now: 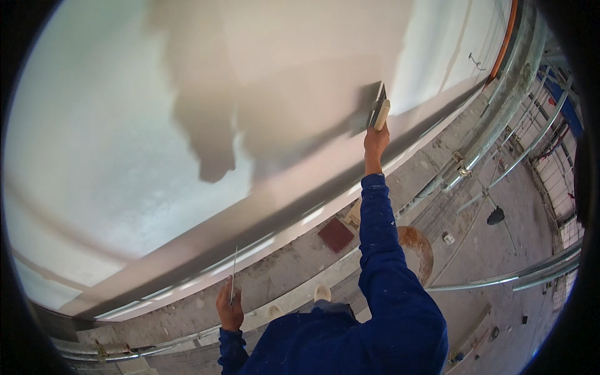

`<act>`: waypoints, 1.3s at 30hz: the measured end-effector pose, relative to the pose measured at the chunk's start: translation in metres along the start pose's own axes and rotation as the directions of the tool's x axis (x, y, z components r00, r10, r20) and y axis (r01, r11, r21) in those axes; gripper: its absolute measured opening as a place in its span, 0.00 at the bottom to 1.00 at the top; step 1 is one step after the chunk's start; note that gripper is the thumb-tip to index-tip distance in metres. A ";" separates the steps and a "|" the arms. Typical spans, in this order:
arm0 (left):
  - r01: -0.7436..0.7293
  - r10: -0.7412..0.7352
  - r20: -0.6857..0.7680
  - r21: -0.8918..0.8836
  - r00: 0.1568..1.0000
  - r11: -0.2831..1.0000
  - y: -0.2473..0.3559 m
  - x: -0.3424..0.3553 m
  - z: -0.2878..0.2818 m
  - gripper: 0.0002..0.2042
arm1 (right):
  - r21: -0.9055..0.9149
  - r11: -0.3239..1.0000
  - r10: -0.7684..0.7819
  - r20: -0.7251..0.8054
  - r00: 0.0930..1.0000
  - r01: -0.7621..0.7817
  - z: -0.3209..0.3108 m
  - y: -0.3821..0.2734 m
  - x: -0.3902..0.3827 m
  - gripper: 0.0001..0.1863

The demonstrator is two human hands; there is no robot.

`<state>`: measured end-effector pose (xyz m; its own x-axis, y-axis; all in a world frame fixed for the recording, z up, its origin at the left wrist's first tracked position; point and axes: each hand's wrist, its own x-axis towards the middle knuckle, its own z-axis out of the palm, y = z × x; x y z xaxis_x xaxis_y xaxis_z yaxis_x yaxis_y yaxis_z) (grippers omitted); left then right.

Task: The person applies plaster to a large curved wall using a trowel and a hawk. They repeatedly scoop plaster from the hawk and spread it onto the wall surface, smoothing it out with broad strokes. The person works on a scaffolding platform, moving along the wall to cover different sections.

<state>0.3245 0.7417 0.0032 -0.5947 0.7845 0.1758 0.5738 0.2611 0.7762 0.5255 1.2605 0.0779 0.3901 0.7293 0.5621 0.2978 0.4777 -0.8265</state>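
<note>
My right hand [376, 147] is closed round the pale wooden handle of a plastering trowel [382, 112]. The trowel's flat blade is at the wall [300, 94], tilted with one long edge toward it; whether it touches cannot be made out. Damp-looking darker patches and paler, whiter areas cover the wall's surface. Lower down on the left, my left hand [230, 309] is closed on a thin flat metal blade [234, 275], seen nearly edge-on and pointing up. Its handle is hidden in the fingers. My right arm is stretched out, and the left one stays near my body.
Metal scaffold tubes [500, 119] run along the right, with more tubes [500, 282] lower right. A reddish-brown square [336, 235] lies by the wall's foot. A round brown piece [417, 253] lies beside my right arm. A small hook-like wire [477, 61] sticks out of the wall.
</note>
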 end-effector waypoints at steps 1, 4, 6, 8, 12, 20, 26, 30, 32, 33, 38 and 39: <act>-0.010 0.009 -0.011 -0.008 1.000 1.000 -0.001 0.003 -0.002 0.21 | 0.007 1.000 0.006 0.018 1.000 -0.006 0.004 -0.003 -0.001 0.24; -0.048 0.048 -0.012 0.014 0.999 0.999 0.006 0.006 -0.012 0.21 | 0.033 0.999 0.025 0.067 0.997 -0.028 0.015 -0.011 -0.006 0.30; -0.053 0.052 -0.005 -0.052 0.999 0.997 0.000 0.007 -0.018 0.21 | 0.056 0.997 0.043 0.093 0.995 -0.048 0.020 -0.009 -0.010 0.35; -0.046 0.045 -0.004 -0.089 0.999 0.995 -0.010 0.004 -0.026 0.21 | 0.073 0.994 0.066 0.123 0.990 -0.075 0.023 -0.022 -0.025 0.36; -0.071 0.064 -0.053 -0.136 0.997 0.988 -0.028 0.002 -0.041 0.07 | 0.065 0.997 0.035 0.110 0.993 -0.042 0.029 -0.044 -0.059 0.37; -0.115 0.120 0.035 -0.116 0.992 0.987 -0.059 -0.008 -0.093 0.19 | -0.005 1.000 0.016 0.125 0.992 -0.016 0.050 -0.106 -0.158 0.37; -0.036 0.030 -0.028 -0.231 0.999 0.972 -0.078 -0.016 -0.116 0.10 | 0.061 0.996 -0.069 0.147 0.987 0.061 0.068 -0.164 -0.259 0.39; 0.107 -0.127 -0.030 -0.370 0.991 0.923 -0.069 -0.019 -0.122 0.05 | 0.059 0.996 -0.073 0.242 0.968 0.060 0.075 -0.218 -0.332 0.39; 0.169 -0.166 0.044 -0.409 0.985 0.897 -0.065 -0.018 -0.127 0.06 | 0.154 0.984 -0.143 0.349 0.926 0.094 0.057 -0.234 -0.356 0.36; 0.187 -0.157 0.104 -0.420 0.982 0.888 -0.064 -0.016 -0.131 0.06 | 0.189 0.973 0.018 0.509 0.860 -0.132 0.043 -0.228 -0.366 0.34; 0.376 -0.103 0.486 -0.507 0.868 0.776 -0.048 -0.006 -0.133 0.13 | 0.266 0.528 0.388 0.769 0.508 -0.806 -0.053 -0.204 -0.372 0.21; 0.426 -0.082 0.561 -0.517 0.824 0.743 -0.046 -0.004 -0.132 0.14 | 0.282 0.513 0.347 0.796 0.496 -0.811 -0.071 -0.194 -0.364 0.19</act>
<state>0.2264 0.6527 0.0469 -0.2210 0.9403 -0.2588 -0.1183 0.2375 0.9641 0.3871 0.8675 0.0360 -0.3967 0.9174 -0.0325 -0.4091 -0.2084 -0.8884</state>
